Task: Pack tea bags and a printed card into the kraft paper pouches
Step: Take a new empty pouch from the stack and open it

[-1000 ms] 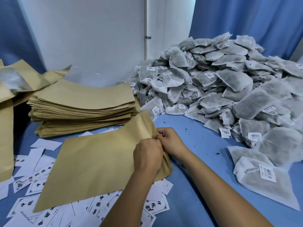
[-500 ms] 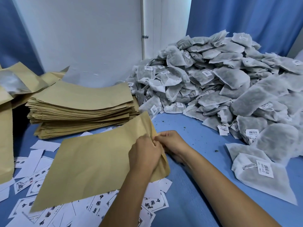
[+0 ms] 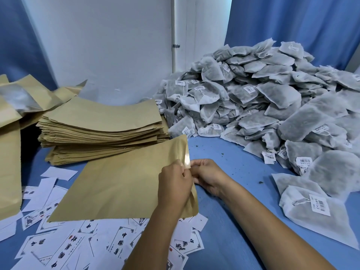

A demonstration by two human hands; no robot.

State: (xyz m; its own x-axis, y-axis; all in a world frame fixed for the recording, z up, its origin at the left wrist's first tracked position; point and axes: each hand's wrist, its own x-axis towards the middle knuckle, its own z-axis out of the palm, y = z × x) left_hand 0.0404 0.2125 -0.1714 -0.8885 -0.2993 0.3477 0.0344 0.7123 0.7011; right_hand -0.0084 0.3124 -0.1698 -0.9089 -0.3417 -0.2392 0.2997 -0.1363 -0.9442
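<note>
On the near counter (image 3: 233, 152), my left hand (image 3: 174, 189) and right hand (image 3: 209, 176) pinch the pouch (image 3: 120, 184) mouth with curled fingers (image 3: 182, 172); I should separate both layers evenly, wide enough for tea bags (image 3: 272, 106) at right.

Two bare forearms reach in from the bottom edge, each ending in a bare hand: the left hand (image 3: 174, 185) and the right hand (image 3: 209, 177). No sleeve, glove, ring, watch or bracelet shows on either (the arms are cut off by the frame below the elbow).
</note>
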